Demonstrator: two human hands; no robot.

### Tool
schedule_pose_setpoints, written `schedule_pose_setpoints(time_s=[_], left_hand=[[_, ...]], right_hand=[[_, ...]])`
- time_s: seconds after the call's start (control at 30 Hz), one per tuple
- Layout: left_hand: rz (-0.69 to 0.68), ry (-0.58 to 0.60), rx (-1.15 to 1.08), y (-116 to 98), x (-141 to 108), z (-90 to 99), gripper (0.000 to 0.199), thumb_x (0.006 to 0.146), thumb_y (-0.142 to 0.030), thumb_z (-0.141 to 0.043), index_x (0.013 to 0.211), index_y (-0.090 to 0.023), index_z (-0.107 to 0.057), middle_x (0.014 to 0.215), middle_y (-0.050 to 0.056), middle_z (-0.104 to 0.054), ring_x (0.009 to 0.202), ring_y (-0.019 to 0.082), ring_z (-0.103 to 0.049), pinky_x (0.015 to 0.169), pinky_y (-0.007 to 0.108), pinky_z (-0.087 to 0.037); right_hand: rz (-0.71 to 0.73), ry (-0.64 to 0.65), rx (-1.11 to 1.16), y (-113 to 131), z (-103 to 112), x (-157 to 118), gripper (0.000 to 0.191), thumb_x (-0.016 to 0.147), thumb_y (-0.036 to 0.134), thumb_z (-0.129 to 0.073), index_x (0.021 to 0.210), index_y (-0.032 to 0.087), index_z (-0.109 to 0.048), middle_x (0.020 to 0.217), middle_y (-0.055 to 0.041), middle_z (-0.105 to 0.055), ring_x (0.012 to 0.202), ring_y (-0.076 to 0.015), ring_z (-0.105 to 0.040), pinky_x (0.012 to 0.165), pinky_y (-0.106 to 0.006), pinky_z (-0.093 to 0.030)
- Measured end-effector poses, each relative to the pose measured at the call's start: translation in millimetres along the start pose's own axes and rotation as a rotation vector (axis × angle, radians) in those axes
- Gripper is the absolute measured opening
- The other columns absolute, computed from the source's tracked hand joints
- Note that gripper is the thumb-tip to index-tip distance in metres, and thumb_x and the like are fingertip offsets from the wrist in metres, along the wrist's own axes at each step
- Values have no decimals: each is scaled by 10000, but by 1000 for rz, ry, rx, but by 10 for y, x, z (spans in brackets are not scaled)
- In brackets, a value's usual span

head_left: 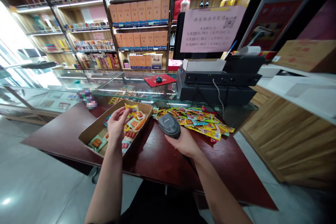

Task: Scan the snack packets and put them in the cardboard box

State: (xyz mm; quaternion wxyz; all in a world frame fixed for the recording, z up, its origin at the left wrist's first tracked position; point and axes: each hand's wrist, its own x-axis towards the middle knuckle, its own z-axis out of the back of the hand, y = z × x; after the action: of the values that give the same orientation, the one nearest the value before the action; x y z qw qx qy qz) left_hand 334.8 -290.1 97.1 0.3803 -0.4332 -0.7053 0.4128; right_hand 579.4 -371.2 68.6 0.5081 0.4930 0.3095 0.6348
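Note:
My left hand is over the open cardboard box, its fingers pinched on a small yellow packet. Inside the box lie several snack packets, among them a green one with brown pieces at the near left. My right hand is wrapped round a dark grey handheld scanner, which sits over the table between the box and a heap of mostly yellow packets.
The dark red table borders a glass counter. On the counter are a mouse on a red mat and a black register unit with hanging cables. A blurred-out object lies at the table's back left.

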Motion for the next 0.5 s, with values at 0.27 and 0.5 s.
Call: schedule_pose_setpoints(time_s=[0.27,0.5], left_hand=[[-90,-50,110,71,-22,-7,443,587,-405,-858,902,-133,-707,807,19,-685,787,164,-685,816,380,-614],[-33,404,336,818,-296,-1158,379,692,-411,-793,955,-146,-725,887,77,-739,817,186,-694,789,316,-569]], right_hand=[[36,2,-16,-117,102,22,357,756,260,-692,1106,190,-686,1067,-69,-741,1000,-254,-688,914,-393,-530],[-39,-148,-81,-398,746,-107,371,752,289,-693,1102,164,-698,1067,-90,-744,1007,-262,-693,910,-382,-530]])
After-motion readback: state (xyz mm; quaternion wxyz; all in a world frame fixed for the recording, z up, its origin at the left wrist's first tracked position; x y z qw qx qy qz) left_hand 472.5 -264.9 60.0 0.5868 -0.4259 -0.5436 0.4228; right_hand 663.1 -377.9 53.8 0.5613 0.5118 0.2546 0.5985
